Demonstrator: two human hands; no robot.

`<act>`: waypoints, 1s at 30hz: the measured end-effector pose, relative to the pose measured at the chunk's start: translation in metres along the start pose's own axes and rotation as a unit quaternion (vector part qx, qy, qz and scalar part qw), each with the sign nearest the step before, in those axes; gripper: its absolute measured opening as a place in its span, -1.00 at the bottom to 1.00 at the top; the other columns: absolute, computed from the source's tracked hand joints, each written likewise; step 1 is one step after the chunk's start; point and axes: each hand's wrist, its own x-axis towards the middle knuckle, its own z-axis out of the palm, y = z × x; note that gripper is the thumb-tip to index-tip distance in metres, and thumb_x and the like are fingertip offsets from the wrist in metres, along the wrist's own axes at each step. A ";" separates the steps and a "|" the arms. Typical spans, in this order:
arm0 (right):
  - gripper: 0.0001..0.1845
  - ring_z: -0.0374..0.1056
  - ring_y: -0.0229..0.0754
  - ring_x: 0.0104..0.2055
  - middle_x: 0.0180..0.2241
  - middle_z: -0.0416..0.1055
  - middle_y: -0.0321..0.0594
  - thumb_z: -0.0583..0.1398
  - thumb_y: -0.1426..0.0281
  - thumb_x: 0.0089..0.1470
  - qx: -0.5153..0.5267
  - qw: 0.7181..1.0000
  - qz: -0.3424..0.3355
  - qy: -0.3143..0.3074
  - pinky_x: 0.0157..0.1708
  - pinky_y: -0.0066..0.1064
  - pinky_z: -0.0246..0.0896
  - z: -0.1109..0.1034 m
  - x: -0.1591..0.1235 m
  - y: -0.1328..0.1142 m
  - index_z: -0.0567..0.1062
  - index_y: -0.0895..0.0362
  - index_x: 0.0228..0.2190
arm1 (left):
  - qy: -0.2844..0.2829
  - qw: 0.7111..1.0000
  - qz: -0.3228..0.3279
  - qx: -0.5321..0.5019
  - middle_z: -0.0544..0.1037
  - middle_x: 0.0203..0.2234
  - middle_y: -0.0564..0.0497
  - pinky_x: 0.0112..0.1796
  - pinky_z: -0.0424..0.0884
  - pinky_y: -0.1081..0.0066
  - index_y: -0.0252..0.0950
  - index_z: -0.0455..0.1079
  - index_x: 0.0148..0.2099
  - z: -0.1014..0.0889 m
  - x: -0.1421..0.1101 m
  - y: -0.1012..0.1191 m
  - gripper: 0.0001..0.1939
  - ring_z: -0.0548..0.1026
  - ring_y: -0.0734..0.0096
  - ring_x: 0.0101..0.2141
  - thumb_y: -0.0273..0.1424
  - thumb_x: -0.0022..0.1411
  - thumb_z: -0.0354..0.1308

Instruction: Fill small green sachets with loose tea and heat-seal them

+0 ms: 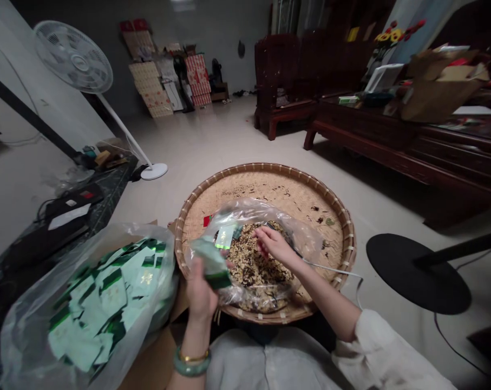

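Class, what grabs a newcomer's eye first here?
A round woven bamboo tray fills the centre, holding a clear plastic bag of speckled dried mix with the right hand in it. At lower left, a large clear bag of green-and-white sachets bulges, and the left hand grips one sachet above the tray.

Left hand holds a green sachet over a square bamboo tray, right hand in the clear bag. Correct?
Not quite: the head view shows the bamboo tray is round, not square. The left hand does hold a green sachet over it, and the right hand is in the clear plastic bag.
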 end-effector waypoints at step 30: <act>-0.61 0.29 -0.05 -0.02 -0.09 0.40 -0.05 0.08 0.39 0.19 -0.345 0.870 -0.315 0.158 -0.03 -0.18 0.28 0.000 -0.019 0.006 0.35 0.09 0.06 | -0.078 0.905 0.076 0.411 0.65 -0.38 -0.07 -0.23 0.50 0.30 -0.31 0.56 -0.30 -0.008 0.033 -0.036 -0.80 0.58 0.27 -0.35 -0.39 -0.04 0.25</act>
